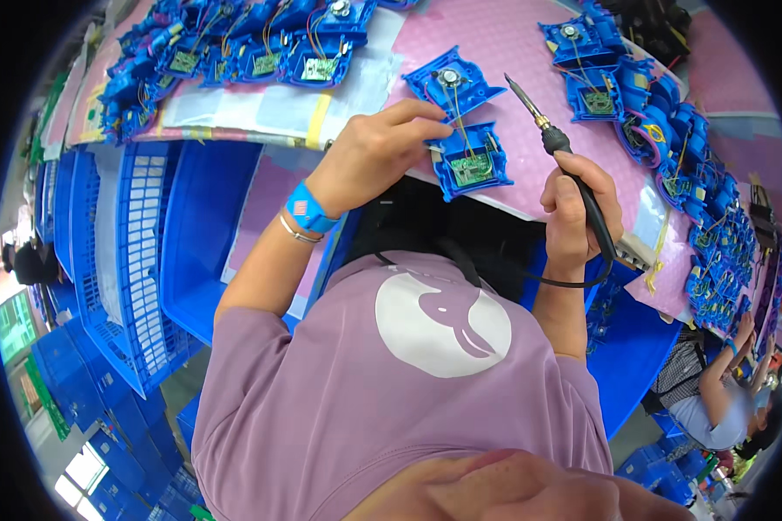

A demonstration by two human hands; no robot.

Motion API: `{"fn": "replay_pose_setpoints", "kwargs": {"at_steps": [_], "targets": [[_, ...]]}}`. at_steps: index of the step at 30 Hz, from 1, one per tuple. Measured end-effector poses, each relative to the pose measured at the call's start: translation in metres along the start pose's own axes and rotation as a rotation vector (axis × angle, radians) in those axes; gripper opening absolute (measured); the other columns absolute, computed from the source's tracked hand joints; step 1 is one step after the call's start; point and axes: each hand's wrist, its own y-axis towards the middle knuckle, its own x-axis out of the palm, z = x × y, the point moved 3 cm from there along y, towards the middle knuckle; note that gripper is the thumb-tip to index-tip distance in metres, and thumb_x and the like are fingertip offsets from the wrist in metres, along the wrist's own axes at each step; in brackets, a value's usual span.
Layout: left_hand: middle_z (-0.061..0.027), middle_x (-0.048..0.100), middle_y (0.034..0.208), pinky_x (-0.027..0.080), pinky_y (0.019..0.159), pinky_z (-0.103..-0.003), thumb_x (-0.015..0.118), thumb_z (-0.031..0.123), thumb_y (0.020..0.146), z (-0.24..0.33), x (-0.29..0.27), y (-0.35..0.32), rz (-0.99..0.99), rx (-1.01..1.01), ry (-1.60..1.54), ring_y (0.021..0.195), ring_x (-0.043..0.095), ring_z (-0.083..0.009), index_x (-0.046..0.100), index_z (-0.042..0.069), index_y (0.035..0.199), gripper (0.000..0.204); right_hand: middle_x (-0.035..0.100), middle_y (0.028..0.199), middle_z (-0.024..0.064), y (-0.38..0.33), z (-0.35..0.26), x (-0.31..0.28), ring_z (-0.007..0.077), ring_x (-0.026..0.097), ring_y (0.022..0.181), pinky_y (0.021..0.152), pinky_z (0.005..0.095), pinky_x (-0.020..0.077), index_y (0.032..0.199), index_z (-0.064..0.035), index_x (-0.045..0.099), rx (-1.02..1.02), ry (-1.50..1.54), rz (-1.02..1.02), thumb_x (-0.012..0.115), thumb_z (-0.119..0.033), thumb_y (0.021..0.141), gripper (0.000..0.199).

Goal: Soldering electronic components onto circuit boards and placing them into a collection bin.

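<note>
- Head view: the lilac shirt (321,391) bears a rounded white print; the patch on the blue wristband (311,212) is too small to read.
- Left hand (378,152): fingers bent together at the casing's left side; whether they pinch anything, I cannot tell.
- Right hand (567,208): closed around the soldering iron (556,139), tip clear of the casing.
- Opened blue casing (471,94): between both hands, at the desk's (469,26) near edge.

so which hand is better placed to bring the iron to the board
Probably the right hand: it grips the soldering iron, right of the opened blue casing; the left hand is at the casing's left side.
</note>
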Motion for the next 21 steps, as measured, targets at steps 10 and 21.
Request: {"fn": "replay_pose_setpoints", "kwargs": {"at_steps": [10,21], "targets": [[-0.0127,0.068,0.100,0.055,0.073,-0.040,0.062,-0.011,0.075,-0.049,0.025,0.110,-0.172,0.197,0.118,0.085,0.068,-0.0348,0.067,0.002,0.097,0.027,0.063,0.068,0.0064,0.003,0.002,-0.052,0.0099,0.057,0.060,0.055,0.0233,0.0430,0.111,0.0054,0.067,-0.043,-0.020,0.228,0.060,-0.004,0.091,0.023],[-0.0160,0.072,0.092,0.056,0.080,-0.043,0.069,-0.001,0.075,-0.147,0.011,0.182,0.072,-0.152,0.304,0.089,0.069,-0.0368,0.076,0.011,0.096,0.026,0.064,0.075,0.0107,0.026,0.011,-0.066,0.0135,0.056,0.063,0.061,0.0260,0.0466,0.116,0.0086,0.063,-0.058,-0.172,0.314,0.057,0.000,0.093,0.025]]}}
